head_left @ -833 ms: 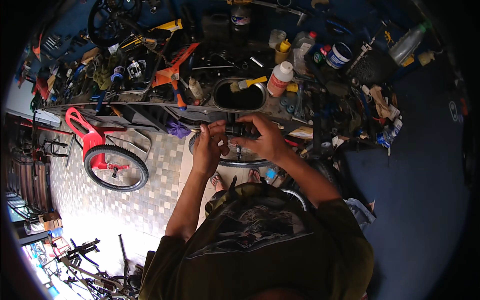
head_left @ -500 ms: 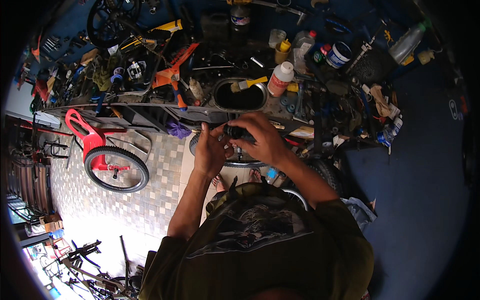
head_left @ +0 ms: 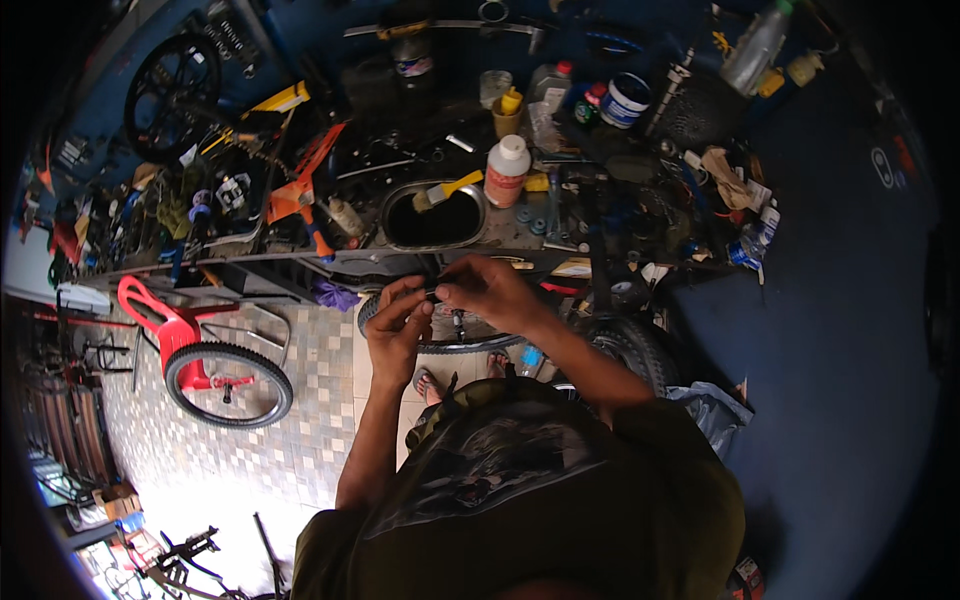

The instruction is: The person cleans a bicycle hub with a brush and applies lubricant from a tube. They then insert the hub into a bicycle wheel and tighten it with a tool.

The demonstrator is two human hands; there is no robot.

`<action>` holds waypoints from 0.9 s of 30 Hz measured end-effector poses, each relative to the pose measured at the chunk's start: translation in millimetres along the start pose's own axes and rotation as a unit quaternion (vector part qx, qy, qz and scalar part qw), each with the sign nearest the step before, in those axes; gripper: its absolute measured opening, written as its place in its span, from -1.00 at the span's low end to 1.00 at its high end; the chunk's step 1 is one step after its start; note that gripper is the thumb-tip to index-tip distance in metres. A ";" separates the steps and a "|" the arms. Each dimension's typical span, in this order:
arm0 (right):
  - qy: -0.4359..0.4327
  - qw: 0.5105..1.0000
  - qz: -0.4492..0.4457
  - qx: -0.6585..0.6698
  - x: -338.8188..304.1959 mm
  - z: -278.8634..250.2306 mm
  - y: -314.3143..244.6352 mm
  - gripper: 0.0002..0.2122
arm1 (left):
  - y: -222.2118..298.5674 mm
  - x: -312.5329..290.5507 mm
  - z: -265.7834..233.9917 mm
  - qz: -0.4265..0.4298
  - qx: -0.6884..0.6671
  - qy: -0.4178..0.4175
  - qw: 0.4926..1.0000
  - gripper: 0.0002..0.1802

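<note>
My left hand (head_left: pixel 394 330) and my right hand (head_left: pixel 492 292) meet in front of the bench edge, fingertips almost touching. Between them is a small dark part (head_left: pixel 432 292), pinched by the fingers of both hands and mostly hidden by them. Just beyond, on the bench, sits an oval dark basin (head_left: pixel 400 238) with a yellow-handled brush (head_left: pixel 450 188) lying across its rim. A white-capped bottle (head_left: pixel 506 172) with reddish contents stands to its right. Below my hands, a bicycle wheel (head_left: pixel 470 346) shows partly.
Tools crowd the bench, among them an orange-handled tool (head_left: pixel 293 200) and a blue-and-white tub (head_left: pixel 625 101). On the tiled floor at left, a wheel (head_left: pixel 228 385) leans against a red chair (head_left: pixel 172 325). Another tyre (head_left: pixel 640 352) stands by my right forearm; a grey plastic bag (head_left: pixel 712 415) lies near it.
The whole view has shifted, with the bench now further left and lower. The dark round part showed plainly between my hands before; now the fingers cover most of it.
</note>
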State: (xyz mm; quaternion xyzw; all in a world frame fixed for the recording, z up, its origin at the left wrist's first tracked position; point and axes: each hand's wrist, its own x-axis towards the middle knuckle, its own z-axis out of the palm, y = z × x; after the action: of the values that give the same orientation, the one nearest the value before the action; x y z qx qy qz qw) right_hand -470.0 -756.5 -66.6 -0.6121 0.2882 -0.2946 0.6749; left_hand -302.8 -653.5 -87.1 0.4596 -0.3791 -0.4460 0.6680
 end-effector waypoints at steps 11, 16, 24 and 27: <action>0.040 0.941 -0.106 -0.319 -20.1 -79.3 -53.4 -0.53 | 6.6 37.0 83.8 0.162 0.345 -0.117 0.917 -0.41; 0.068 0.923 -0.037 -0.378 -13.6 -148.3 -77.6 -0.44 | -9.9 40.9 100.6 0.002 0.185 -0.074 0.980 -0.51; 0.372 0.787 -0.051 -0.490 32.2 -345.7 -85.2 -0.66 | -41.9 12.3 79.9 -0.077 0.044 -0.008 0.996 -0.55; 0.358 0.802 -0.048 -0.475 44.7 -356.8 -74.3 -0.72 | -54.6 -2.1 67.1 -0.093 0.028 0.028 0.995 -0.57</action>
State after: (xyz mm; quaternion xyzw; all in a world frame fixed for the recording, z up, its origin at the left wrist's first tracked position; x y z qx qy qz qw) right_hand -711.3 -1029.9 -24.0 -0.7201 0.5835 -0.3509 0.1334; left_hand -378.5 -679.7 -119.9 0.5231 -0.3283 -0.4824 0.6212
